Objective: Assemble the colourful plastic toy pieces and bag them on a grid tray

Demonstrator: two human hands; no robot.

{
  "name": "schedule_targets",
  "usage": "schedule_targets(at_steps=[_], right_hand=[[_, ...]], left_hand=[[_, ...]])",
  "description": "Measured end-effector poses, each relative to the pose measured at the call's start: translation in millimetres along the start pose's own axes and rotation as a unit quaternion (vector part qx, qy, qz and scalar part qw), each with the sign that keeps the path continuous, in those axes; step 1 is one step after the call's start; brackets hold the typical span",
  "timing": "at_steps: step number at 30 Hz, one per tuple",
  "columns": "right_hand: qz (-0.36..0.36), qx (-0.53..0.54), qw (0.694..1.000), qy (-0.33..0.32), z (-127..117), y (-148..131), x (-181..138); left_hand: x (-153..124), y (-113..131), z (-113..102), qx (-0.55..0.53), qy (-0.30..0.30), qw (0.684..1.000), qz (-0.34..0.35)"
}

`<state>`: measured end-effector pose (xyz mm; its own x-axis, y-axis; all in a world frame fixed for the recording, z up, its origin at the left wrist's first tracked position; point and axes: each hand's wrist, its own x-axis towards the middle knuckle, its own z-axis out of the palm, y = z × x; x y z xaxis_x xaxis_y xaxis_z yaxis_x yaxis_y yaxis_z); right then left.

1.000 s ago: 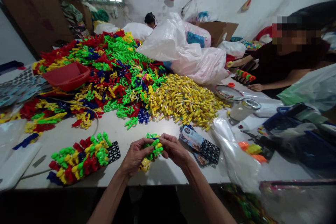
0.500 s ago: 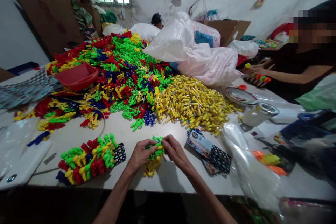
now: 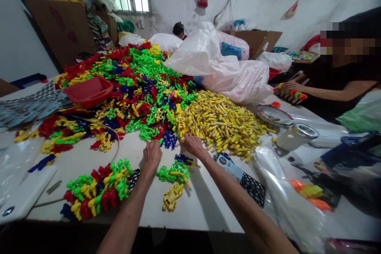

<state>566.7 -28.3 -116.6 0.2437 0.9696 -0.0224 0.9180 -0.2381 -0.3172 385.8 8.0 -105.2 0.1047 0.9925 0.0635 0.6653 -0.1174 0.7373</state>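
Observation:
My left hand (image 3: 152, 154) reaches forward over the white table (image 3: 205, 210), fingers stretched toward blue and green plastic pieces (image 3: 169, 139) at the edge of the big coloured pile (image 3: 131, 83). It holds nothing that I can see. My right hand (image 3: 193, 145) rests at the near edge of the heap of yellow tubes (image 3: 220, 123); its fingertips are hidden behind its back. Between my forearms lies a green bundle of pieces (image 3: 174, 171) with a yellow tube in it. A yellow piece (image 3: 171, 199) lies just nearer me.
A black grid tray packed with coloured pieces (image 3: 98, 186) sits at left, another black grid with a printed card (image 3: 251, 186) at right. A red bin (image 3: 89, 91), plastic bags (image 3: 226, 67), a white can (image 3: 293, 137). A person (image 3: 342, 83) works at right, another far back.
Both hands let go of the green bundle, which now lies on the table, and reached forward to the pile's edge. The camera tilted slightly up.

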Motion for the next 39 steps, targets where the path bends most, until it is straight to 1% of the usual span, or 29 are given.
schedule_targets(at_steps=[2, 5, 6, 7, 8, 9, 10, 11, 12, 13, 14, 15, 17, 19, 21, 26, 28, 33, 39], right_hand=[[-0.001, 0.023, 1.000, 0.004, 0, 6, -5], [0.016, 0.079, 0.997, 0.016, -10, 14, -21], [0.022, 0.094, 0.995, 0.019, -14, 15, -29], [0.027, 0.126, 0.991, 0.020, -18, 14, -38], [0.029, 0.190, 0.981, 0.020, -20, 11, -49], [0.032, 0.286, 0.958, 0.016, -20, 6, -61], [0.037, 0.403, 0.915, 0.010, -18, -1, -73], [0.045, 0.523, 0.851, 0.002, -15, -8, -86], [0.059, 0.622, 0.781, -0.002, -11, -16, -98], [0.075, 0.693, 0.717, -0.002, -6, -24, -108], [0.091, 0.733, 0.675, 0.002, -1, -31, -117], [0.107, 0.756, 0.645, 0.009, 3, -38, -125], [0.129, 0.787, 0.603, 0.018, 9, -48, -133], [0.142, 0.807, 0.573, 0.009, 11, -54, -136], [0.144, 0.819, 0.556, 0.001, 11, -57, -136], [0.137, 0.834, 0.535, -0.019, 10, -57, -137], [0.139, 0.835, 0.533, -0.016, 10, -58, -139], [0.150, 0.834, 0.530, 0.031, 12, -61, -143], [0.146, 0.835, 0.530, 0.014, 13, -58, -143]], left_hand=[[-6, -3, -2, -0.047, -0.006, 0.999, -0.022], [-25, -6, -8, -0.135, -0.034, 0.988, -0.060], [-34, -5, -10, -0.176, -0.046, 0.981, -0.072], [-43, -3, -13, -0.234, -0.057, 0.966, -0.091], [-52, -1, -15, -0.309, -0.067, 0.941, -0.118], [-60, 2, -16, -0.392, -0.076, 0.904, -0.153], [-67, 6, -18, -0.474, -0.084, 0.855, -0.194], [-74, 9, -19, -0.542, -0.090, 0.802, -0.234], [-79, 13, -19, -0.587, -0.094, 0.759, -0.266], [-84, 17, -20, -0.608, -0.095, 0.734, -0.287], [-87, 20, -20, -0.618, -0.093, 0.720, -0.302], [-90, 22, -20, -0.622, -0.088, 0.713, -0.311], [-95, 26, -19, -0.627, -0.081, 0.708, -0.315], [-98, 27, -18, -0.637, -0.082, 0.699, -0.313], [-100, 27, -17, -0.646, -0.089, 0.692, -0.309], [-102, 26, -16, -0.658, -0.100, 0.678, -0.311], [-102, 27, -16, -0.657, -0.097, 0.676, -0.320], [-103, 28, -14, -0.650, -0.095, 0.674, -0.339], [-101, 24, -12, -0.642, -0.103, 0.683, -0.333]])
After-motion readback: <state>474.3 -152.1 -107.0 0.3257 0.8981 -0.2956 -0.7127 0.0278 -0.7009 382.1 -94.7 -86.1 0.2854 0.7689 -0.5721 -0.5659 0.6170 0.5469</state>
